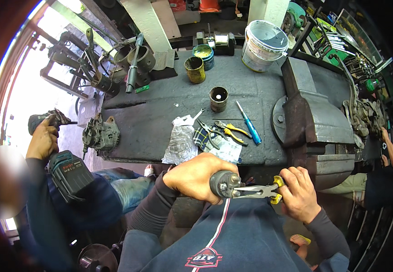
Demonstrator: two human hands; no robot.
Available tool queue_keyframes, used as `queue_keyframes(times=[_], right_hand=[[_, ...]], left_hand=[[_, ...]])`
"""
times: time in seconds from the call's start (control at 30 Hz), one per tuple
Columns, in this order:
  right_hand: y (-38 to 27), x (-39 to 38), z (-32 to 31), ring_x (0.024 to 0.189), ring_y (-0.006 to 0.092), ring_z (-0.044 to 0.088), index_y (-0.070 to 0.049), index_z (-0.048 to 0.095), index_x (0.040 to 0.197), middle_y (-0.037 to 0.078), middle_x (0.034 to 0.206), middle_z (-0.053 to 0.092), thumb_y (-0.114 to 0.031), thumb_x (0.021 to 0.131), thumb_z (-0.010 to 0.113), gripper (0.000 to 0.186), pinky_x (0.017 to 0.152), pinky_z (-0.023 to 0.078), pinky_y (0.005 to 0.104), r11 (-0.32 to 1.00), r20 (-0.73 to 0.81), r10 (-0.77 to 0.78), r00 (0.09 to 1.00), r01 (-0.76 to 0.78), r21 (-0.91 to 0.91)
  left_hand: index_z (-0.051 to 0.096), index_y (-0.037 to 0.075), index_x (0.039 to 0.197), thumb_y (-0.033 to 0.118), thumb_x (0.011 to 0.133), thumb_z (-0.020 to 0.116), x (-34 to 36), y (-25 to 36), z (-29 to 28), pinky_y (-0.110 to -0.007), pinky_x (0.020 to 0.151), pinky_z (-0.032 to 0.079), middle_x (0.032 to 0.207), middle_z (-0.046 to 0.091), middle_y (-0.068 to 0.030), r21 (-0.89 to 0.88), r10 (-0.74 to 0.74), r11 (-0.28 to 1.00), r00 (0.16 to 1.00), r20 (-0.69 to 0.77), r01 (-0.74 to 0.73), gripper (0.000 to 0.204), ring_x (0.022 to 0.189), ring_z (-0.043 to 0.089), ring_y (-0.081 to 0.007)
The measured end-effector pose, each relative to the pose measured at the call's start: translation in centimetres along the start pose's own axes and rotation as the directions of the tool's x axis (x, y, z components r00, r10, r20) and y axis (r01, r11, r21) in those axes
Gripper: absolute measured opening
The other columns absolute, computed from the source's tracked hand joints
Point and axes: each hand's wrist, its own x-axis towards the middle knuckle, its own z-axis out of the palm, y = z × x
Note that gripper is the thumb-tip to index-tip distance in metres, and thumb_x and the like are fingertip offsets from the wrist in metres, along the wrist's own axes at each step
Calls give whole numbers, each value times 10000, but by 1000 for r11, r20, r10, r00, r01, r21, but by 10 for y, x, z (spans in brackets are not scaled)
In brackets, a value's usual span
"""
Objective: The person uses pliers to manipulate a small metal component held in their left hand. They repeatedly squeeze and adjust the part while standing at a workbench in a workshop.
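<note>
My left hand (195, 176) is wrapped round a short black cylinder with metal terminal studs, which looks like a starter solenoid (221, 185). It is held up in front of my shirt, just off the bench's near edge. Closed round the yellow grips of long-nose pliers, my right hand (300, 194) comes in from the right. The jaws of these long-nose pliers (259, 192) point left and reach the end face of the solenoid by its studs. Whether the tips grip anything there, I cannot tell.
On the dark bench (160, 109) lie rags (180, 143), yellow-handled pliers (232, 129) and a blue screwdriver (251, 127), with a small can (218, 99) behind. A large vise (314, 118) stands right. At left, a co-worker holds a cordless power tool (65, 154) beside an alternator (102, 133).
</note>
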Motion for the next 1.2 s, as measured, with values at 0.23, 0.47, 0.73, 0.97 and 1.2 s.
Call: queue_keyframes(times=[0.23,0.47,0.73,0.97,1.2], right_hand=[[-52,-12,-4,1269,478,583,33,692,1145,270,1384,553,-46,664,770,493,1087,474,555,890,81,408,909,-416,187],[-76,-4,-3,1258,470,588,23,686,1172,278,1402,556,-85,671,848,538,1070,475,549,821,93,511,855,-517,240],[-86,4,-8,1187,497,605,44,642,1149,322,1378,562,-35,752,832,447,1021,506,548,813,62,540,840,-539,222],[-92,3,-4,1176,507,599,52,616,1159,327,1364,558,-4,709,805,491,1011,507,552,809,83,539,838,-543,226],[-75,-7,6,1117,511,607,42,600,1089,322,1323,559,45,620,737,488,934,532,553,861,35,453,891,-448,239]], left_hand=[[748,29,1103,75,702,904,2,10,31,-361,839,598,960,778,-133,28,-55,995,782,-621,92,433,873,783,-261],[749,47,1054,49,638,881,15,18,50,-402,816,579,951,759,-132,245,113,957,577,-809,157,437,900,751,-327],[749,76,1044,75,658,911,21,18,55,-437,876,563,975,751,-125,426,298,887,485,-822,177,419,940,732,-368],[748,76,1037,80,657,905,20,19,58,-446,878,552,975,741,-130,460,348,868,430,-833,188,411,949,725,-369],[748,65,1031,73,638,891,9,21,54,-440,877,568,958,751,-140,408,270,900,537,-799,155,418,938,739,-379]])
